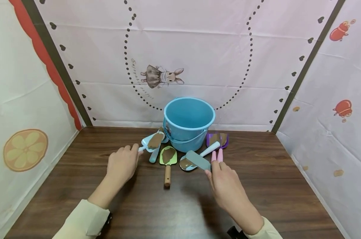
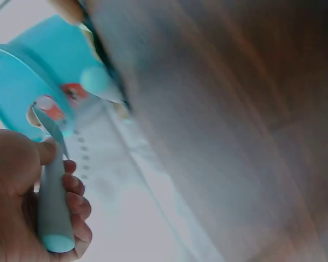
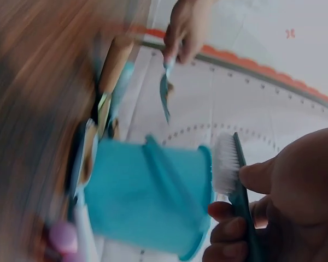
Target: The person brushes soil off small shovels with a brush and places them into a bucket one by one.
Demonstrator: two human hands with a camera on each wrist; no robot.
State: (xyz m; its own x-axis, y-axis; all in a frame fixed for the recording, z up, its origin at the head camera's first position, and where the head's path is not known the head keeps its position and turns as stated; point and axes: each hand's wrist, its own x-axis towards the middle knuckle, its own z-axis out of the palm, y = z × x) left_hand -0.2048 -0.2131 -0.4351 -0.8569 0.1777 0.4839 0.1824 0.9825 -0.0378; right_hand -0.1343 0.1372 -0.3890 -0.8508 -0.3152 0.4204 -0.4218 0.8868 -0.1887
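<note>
My left hand (image 1: 123,164) grips the handle of a light blue toy shovel (image 1: 152,140), whose blade carries a brown patch; the left wrist view shows fingers wrapped round its pale handle (image 2: 56,210). In the right wrist view that shovel (image 3: 164,97) is held up off the table. My right hand (image 1: 228,184) pinches a scrubbing brush (image 1: 198,160) by its grey-green back, white bristles (image 3: 226,164) facing the bucket's side in the right wrist view. A blue bucket (image 1: 184,132) stands upright between the hands, its handle hanging down in front.
Around the bucket lie a green shovel (image 1: 168,156) with a wooden handle, a blue-handled tool (image 1: 154,154), a brown-smeared shovel (image 1: 187,164) with a pale handle, and purple shovels (image 1: 223,141) with pink handles. The wooden table (image 1: 156,209) is backed by printed cloth walls (image 1: 192,49).
</note>
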